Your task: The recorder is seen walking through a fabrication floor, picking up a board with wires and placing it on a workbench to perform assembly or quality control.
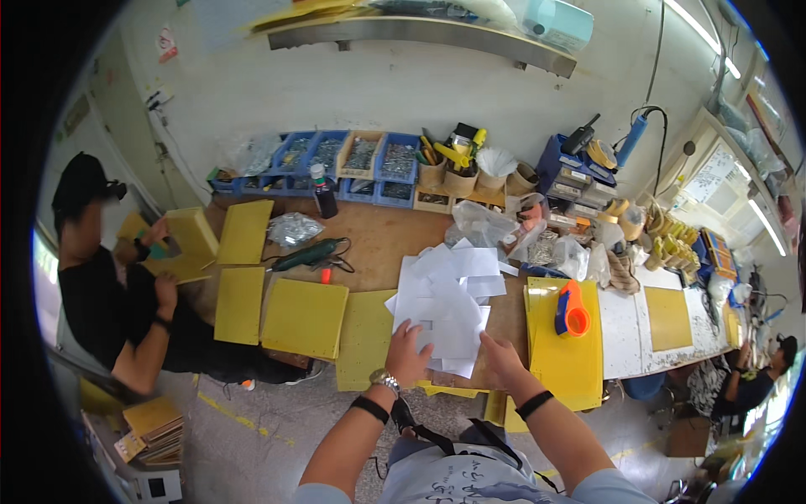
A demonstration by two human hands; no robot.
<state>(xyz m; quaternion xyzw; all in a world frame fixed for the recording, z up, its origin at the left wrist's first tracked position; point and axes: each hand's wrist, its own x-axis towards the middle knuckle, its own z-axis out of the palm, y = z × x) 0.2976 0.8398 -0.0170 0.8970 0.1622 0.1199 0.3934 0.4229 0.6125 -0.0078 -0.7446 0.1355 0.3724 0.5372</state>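
Note:
A loose, overlapping pile of white paper sheets (445, 302) lies on the brown workbench in front of me. My left hand (410, 356) rests on the pile's lower left part, its fingers spread over the top sheet. At the lower right edge of the same pile, my right hand (503, 361) has its thumb and fingers closed on the edge of a sheet. Yellow panels (365, 336) lie just left of the papers. On the right, an orange and blue tape dispenser (573, 312) sits on another yellow stack (546, 353).
Left of the papers lie a green corded power tool (309, 254) and a silvery plastic bag (294, 228). Blue bins (395, 164) of small metal parts line the back, beside a dark bottle (323, 193). One person (92, 260) handles yellow panels at left; another (760, 378) sits far right.

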